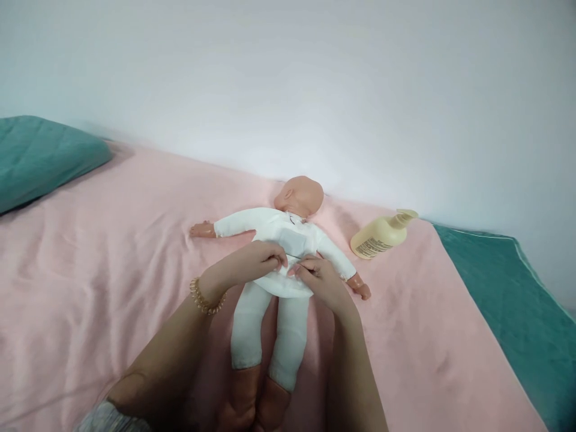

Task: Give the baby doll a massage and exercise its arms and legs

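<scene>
A baby doll (pixel 293 290) with a white cloth body and bare plastic head, hands and feet lies stretched out with its arms spread. Its head turns to the left, and a grey rectangular patch (pixel 292 241) sits high on its torso. My left hand (pixel 258 262), with a beaded bracelet at the wrist, has its fingers curled in on the cloth just below the patch. Close beside it, my right hand (pixel 324 285) pinches at the same part of the torso, thumb against bent fingers. Both hands touch the doll; the fingertips are partly hidden.
A pale yellow pump bottle (pixel 375 238) leans on the bed right of the doll. The pink sheet (pixel 135 252) is wrinkled. A teal quilted pillow (pixel 45 159) is at far left, teal cloth (pixel 504 288) at right. A white wall (pixel 288 90) rises behind the doll's head.
</scene>
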Motion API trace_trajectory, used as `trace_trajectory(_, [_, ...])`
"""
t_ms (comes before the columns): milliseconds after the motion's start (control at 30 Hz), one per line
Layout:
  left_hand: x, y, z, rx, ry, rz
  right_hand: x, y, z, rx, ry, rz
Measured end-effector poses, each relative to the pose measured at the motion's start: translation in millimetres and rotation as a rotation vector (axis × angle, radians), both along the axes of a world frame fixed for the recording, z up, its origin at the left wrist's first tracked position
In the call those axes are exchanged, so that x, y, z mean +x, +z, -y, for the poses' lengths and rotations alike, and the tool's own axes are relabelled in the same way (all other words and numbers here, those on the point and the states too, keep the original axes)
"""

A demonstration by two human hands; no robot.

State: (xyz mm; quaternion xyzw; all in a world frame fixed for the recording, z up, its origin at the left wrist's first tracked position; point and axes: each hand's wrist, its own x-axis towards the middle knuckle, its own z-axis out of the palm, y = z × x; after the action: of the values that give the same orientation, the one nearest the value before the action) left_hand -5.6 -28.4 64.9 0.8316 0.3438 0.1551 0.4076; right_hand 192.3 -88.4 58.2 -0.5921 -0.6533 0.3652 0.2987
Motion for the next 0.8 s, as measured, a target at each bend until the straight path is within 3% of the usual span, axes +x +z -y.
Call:
trace_trajectory(100, [0,0.3,-1,0.056,0.079,0.021,4,-2.4,-1,-0.004,-0.054,-0.067])
trace_trajectory(233, [-1,-1.5,-2,0.043,0.077,0.017,7,-5.8,-3,-0.029,-0.112,-0.092])
trace_trajectory(533, [3,-11.9,-1,0.112,0.103,0.029,2,-5.5,-4,0.001,-0.002,0.029])
trace_trajectory(800, [1,3.2,4,0.196,0.069,0.037,3,-11.7,-8,0.050,-0.125,-0.070])
